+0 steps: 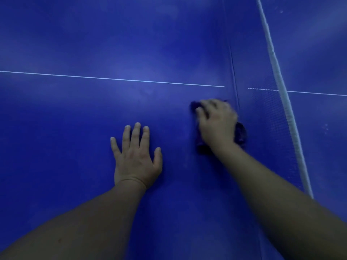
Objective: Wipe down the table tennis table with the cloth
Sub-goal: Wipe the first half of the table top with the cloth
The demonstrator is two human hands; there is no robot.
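Clutching the cloth (241,135), right hand (216,121) curls; left hand (136,158) lies flat.

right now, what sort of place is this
Likely a table tennis room, though only the table shows: a smooth blue table top with a thin white painted line, a white-edged mesh net, and a dark purple cloth under the right hand.

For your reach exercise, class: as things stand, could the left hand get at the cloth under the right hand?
Probably yes. The left hand lies flat on the table, with only bare surface between it and the cloth. The right hand covers most of it, leaving only edges free.
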